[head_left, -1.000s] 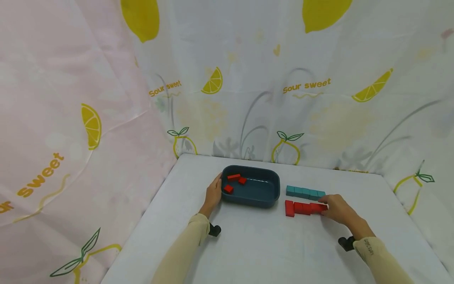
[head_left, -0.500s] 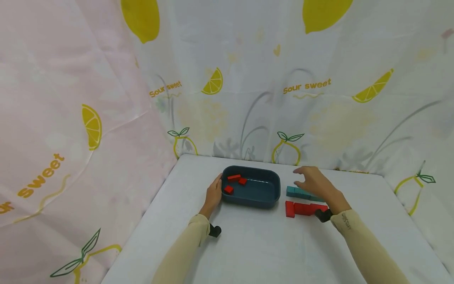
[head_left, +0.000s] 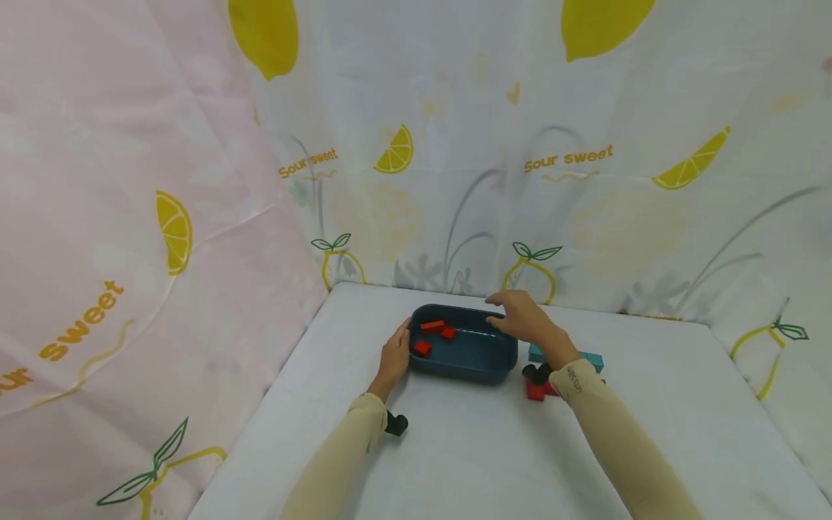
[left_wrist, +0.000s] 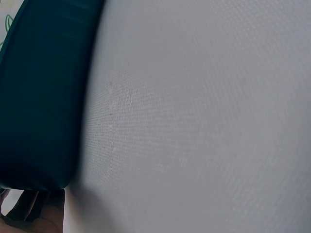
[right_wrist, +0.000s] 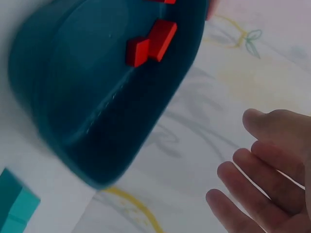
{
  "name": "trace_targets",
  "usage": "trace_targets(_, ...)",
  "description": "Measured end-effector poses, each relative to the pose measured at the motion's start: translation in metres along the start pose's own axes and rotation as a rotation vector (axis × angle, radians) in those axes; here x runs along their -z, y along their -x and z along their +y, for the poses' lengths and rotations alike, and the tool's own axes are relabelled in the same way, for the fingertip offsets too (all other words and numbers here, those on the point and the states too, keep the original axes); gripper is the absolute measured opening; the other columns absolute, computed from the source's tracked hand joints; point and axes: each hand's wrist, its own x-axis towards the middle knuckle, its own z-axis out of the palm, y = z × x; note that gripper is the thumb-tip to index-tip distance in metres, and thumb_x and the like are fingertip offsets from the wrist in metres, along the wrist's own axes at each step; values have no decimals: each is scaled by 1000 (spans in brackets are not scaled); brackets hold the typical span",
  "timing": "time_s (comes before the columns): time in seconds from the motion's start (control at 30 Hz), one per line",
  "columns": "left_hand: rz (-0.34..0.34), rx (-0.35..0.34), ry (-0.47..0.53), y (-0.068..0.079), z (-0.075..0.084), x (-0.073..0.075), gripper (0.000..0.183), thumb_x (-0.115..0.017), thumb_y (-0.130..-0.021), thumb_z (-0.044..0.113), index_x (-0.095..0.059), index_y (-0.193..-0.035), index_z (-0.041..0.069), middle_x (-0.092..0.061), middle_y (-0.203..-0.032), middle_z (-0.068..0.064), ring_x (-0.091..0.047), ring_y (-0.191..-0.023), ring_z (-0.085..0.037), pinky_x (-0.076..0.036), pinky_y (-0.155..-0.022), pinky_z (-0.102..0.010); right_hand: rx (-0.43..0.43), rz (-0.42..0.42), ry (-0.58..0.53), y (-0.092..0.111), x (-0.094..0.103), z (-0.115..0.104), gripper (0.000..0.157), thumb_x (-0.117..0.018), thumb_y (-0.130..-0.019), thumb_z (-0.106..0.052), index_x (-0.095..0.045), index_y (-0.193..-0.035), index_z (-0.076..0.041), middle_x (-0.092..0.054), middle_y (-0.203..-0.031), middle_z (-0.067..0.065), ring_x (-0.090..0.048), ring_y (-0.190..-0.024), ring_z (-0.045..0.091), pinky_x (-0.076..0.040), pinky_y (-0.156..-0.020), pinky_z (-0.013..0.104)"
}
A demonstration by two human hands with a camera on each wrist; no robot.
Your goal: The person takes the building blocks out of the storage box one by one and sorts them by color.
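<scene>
A dark teal plastic bin [head_left: 464, 372] stands on the white table with several small red blocks [head_left: 422, 349] lying at its left end. My left hand [head_left: 393, 357] rests along the bin's left side, fingers extended; its fingertips [left_wrist: 51, 211] show at the bin's end wall in the left wrist view. Above the bin's back right corner is my right hand [head_left: 525, 318]. In the right wrist view, the right hand's fingers [right_wrist: 272, 179] are spread and loosely bent, with nothing between them.
Right of the bin lies a row of teal blocks [head_left: 593, 360], with a row of red blocks [head_left: 535, 391] in front of it. My right forearm partly covers both rows. Behind the table hangs a lemon-print cloth [head_left: 416, 217].
My right hand has left the right end of the red row and moved up and left to the bin's back right corner. The left hand stays at the bin.
</scene>
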Motion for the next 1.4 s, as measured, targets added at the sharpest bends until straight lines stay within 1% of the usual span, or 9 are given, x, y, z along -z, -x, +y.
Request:
trace_targets(0.33,9,-8,-1,1,1,1,41,-38,-107,22,-46,-146,11,-46,-147,-10,-40,-137,-29,-31,-113,-46,-8,-81,-70,-31,-42,-5,36,-74,-85,-8,-66,-116,9,-67,-111,21,-64,-99,33,-54,-86,45)
trace_targets(0.53,13,-31,20,1,-1,2,41,-38,-107,21,-47,-146,10,-46,-147,-10,-40,-137,-29,-31,-113,-46,-34,-185,-14,-44,-70,-1,38,-75,-85,-10,-65,-116,9,-67,-110,20,-64,-100,32,-53,-87,43)
trace_targets(0.63,14,-34,22,2,-1,1,41,-39,-107,21,-47,-146,11,-47,-146,-10,-41,-136,-29,-32,-113,-46,-88,-254,4,-48,-80,0,39,-75,-86,-12,-65,-118,7,-66,-114,19,-61,-107,33,-51,-93,44)
trace_targets(0.77,10,-47,-11,3,-1,1,41,-38,-107,22,-47,-146,11,-47,-146,-11,-42,-135,-29,-33,-112,-45,-137,-325,45,-52,-88,0,39,-76,-86,-13,-66,-118,5,-66,-116,17,-59,-111,33,-48,-97,45)
trace_targets(0.93,18,-51,-25,3,-1,3,42,-37,-107,23,-46,-146,11,-46,-147,-9,-41,-136,-28,-33,-112,-43,-120,-345,70,-60,-91,-2,36,-77,-84,-12,-68,-114,5,-68,-111,16,-61,-107,31,-51,-93,43)
trace_targets(1.03,15,-44,-23,1,1,5,42,-37,-108,24,-46,-147,11,-46,-147,-8,-40,-136,-27,-32,-113,-43,-113,-348,68,-68,-89,-5,33,-78,-83,-11,-69,-110,6,-69,-105,16,-63,-100,30,-54,-86,42)
trace_targets(1.13,19,-43,-25,0,1,5,42,-37,-108,24,-46,-147,10,-46,-147,-8,-41,-136,-27,-32,-113,-43,-115,-354,82,-76,-88,-7,28,-79,-82,-12,-71,-102,5,-69,-94,12,-63,-87,25,-55,-77,38)
trace_targets(1.27,25,-42,-38,-1,0,3,42,-38,-107,22,-46,-146,11,-47,-146,-9,-42,-135,-28,-33,-112,-44,-141,-368,85,-81,-92,-9,20,-81,-80,-13,-72,-89,2,-65,-77,5,-57,-70,17,-52,-65,33)
trace_targets(1.4,18,-36,-52,3,1,1,41,-38,-107,22,-47,-146,12,-47,-146,-10,-43,-135,-29,-33,-112,-44,-197,-397,63,-79,-100,-8,17,-81,-80,-14,-70,-84,-2,-61,-74,2,-54,-71,17,-50,-65,32)
